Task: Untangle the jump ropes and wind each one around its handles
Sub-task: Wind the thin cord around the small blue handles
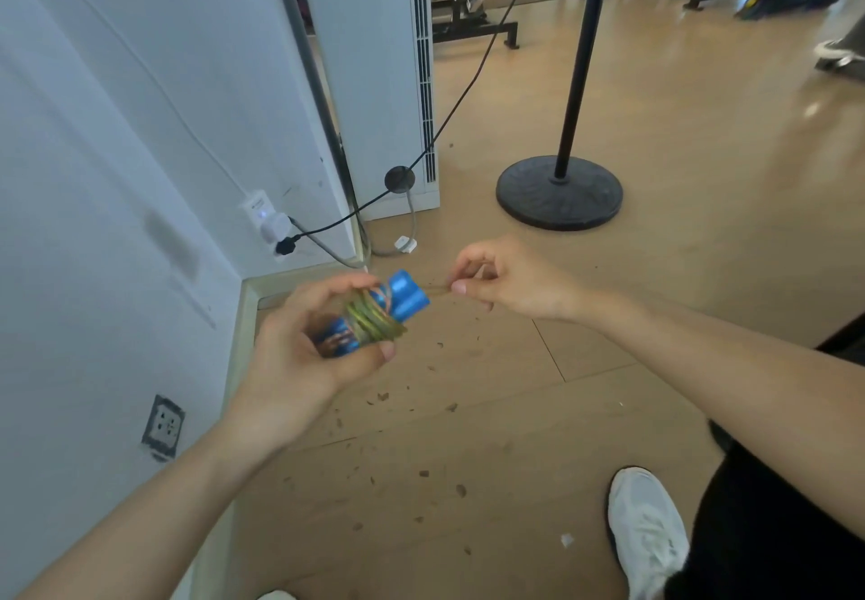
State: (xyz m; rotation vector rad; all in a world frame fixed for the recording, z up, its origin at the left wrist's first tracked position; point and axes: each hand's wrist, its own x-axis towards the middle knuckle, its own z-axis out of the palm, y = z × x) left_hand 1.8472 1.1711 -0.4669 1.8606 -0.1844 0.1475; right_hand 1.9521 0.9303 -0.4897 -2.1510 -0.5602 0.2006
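"Head view, left side: what has the left hand (304, 351) got?"

"Its grip is closed round 2 blue handles (408, 293) held side by side, fingers over the top and thumb underneath. The bundle is in the air above the wooden floor (491, 435). It is tilted, with its far end pointing up and to the right."

"And the rope?"

"The yellow-green rope (374, 318) lies in several coils round the middle of the handles, just past the fingers. Some thin orange-looking turns show beside the coils, but they are blurred and I cannot tell what they are."

"Right hand?"

"The right hand (510, 281) is just right of the handles' far end. Its grip is a pinch: thumb and forefinger hold the loose strand (437, 289). That strand runs in a short, nearly straight line from the coils to the fingertips. The other fingers are curled."

"What lies around?"

"A white wall (93, 178) on the left carries a plug adapter (264, 218) and a lower socket (164, 424). A black cable (468, 80) runs from a plug by the adapter up past a white slatted unit (388, 84). A black stand with a round base (559, 192) is on the floor beyond the hands. Small dark flecks (423, 473) are scattered on the boards below the hands. 1 white shoe (648, 534) shows at lower right."
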